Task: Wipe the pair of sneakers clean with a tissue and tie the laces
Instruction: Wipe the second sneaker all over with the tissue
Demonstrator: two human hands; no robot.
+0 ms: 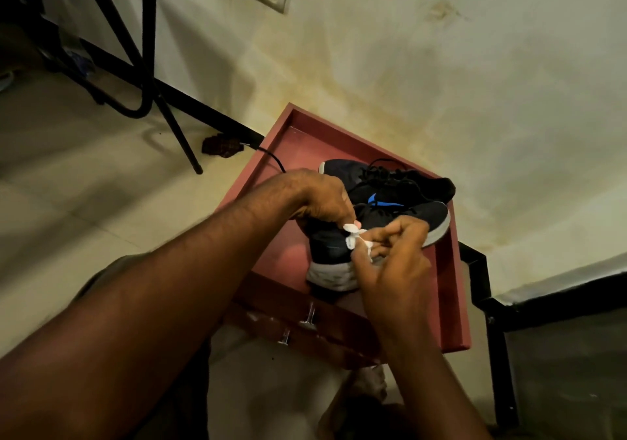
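Note:
Two dark sneakers with white soles rest on a red-brown tray-topped table (451, 290). The near sneaker (330, 251) lies with its heel toward me and shows a blue logo. The far sneaker (400, 182) sits behind it, black laces loose on top. A small white tissue (354, 236) is pinched between both hands just above the near sneaker. My left hand (319, 198) grips one end of the tissue from the left. My right hand (393, 256) holds the other end from the right and covers part of the shoe's side.
The table stands against a stained cream wall. A black cable (271, 159) trails off its left edge. Black metal chair legs (149, 66) stand on the tiled floor at the upper left. A black frame (488, 283) runs along the right.

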